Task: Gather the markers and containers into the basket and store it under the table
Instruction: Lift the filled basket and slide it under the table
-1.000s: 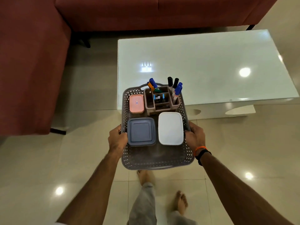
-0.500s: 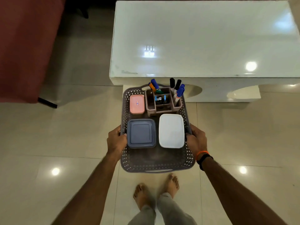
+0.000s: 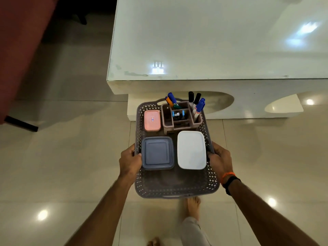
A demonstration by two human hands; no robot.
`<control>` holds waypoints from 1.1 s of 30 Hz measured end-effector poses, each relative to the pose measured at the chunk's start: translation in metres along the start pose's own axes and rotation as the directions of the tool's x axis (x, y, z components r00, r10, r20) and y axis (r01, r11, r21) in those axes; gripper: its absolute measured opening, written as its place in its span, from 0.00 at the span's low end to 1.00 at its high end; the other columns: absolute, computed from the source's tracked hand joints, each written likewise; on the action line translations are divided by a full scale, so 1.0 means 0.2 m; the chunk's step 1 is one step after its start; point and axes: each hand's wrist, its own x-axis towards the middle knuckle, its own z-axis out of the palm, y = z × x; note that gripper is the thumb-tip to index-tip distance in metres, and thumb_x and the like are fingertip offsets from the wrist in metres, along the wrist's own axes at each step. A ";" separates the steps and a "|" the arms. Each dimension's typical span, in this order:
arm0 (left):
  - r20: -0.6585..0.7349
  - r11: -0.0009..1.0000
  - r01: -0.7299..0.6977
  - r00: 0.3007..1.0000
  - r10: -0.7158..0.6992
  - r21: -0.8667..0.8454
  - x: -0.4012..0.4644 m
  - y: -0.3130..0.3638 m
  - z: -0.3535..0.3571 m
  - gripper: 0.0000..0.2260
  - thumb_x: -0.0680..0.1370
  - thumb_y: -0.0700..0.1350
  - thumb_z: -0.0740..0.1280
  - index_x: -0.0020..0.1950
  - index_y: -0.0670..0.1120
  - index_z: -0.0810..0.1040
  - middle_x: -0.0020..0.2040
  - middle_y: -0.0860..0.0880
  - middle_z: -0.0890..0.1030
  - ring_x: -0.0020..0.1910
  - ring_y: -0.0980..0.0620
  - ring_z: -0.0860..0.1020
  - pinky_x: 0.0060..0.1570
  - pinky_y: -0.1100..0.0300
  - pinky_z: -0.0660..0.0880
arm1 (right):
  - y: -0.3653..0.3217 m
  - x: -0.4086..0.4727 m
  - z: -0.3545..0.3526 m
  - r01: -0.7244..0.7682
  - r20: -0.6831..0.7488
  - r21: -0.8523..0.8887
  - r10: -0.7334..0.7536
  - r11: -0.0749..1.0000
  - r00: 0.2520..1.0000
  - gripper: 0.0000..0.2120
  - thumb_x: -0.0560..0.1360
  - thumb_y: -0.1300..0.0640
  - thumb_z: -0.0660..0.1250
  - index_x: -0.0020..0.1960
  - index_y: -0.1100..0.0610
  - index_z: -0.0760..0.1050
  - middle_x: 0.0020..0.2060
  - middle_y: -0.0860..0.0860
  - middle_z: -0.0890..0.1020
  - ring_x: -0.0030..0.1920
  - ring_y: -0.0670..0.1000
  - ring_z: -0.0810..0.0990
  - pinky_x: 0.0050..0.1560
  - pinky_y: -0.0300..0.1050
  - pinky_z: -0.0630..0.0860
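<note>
Closer now to the table (image 3: 204, 41) than a second ago, with the red sofa (image 3: 19, 50) slid almost out at the far left. Nearest, ahead of bare feet on the tiled floor (image 3: 71, 166): basket (image 3: 177, 185), grey perforated plastic, held level above the floor, just short of the table's near edge. Left hand (image 3: 129, 164) and right hand (image 3: 221, 160) closed on the basket's two long side rims, about midway along, thumbs over the rim. Inside, nearest the table: pink container (image 3: 152, 120) and desk organiser (image 3: 181, 116) with markers (image 3: 198, 103) standing upright in its slots. Behind these, toward the wearer: blue-grey container (image 3: 157, 153) and white container (image 3: 191, 150), side by side, lids on. Beyond the basket: oval cutouts in the table base (image 3: 221, 102).

Judged light but top-heavy at the table end, since loose upright markers likely to tip if tilted. Lattice walls judged somewhat flexible, smooth lids slippery, contents free to slide. Best taken as held, at opposite rims, or by the cut handle at the table-side end for pushing underneath. Gathering judged complete; stowing under the table not yet done.
</note>
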 end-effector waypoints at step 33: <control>-0.046 0.975 -0.180 0.983 0.175 -0.128 1.32 -0.13 0.63 0.16 0.71 0.27 0.61 0.36 0.46 0.81 0.47 0.41 0.84 0.48 0.41 0.82 0.55 0.43 0.80 | 0.57 1.41 0.43 0.056 -0.124 0.013 -0.054 0.998 0.991 0.16 0.71 0.62 0.65 0.53 0.48 0.83 0.49 0.51 0.86 0.52 0.56 0.82 0.59 0.58 0.78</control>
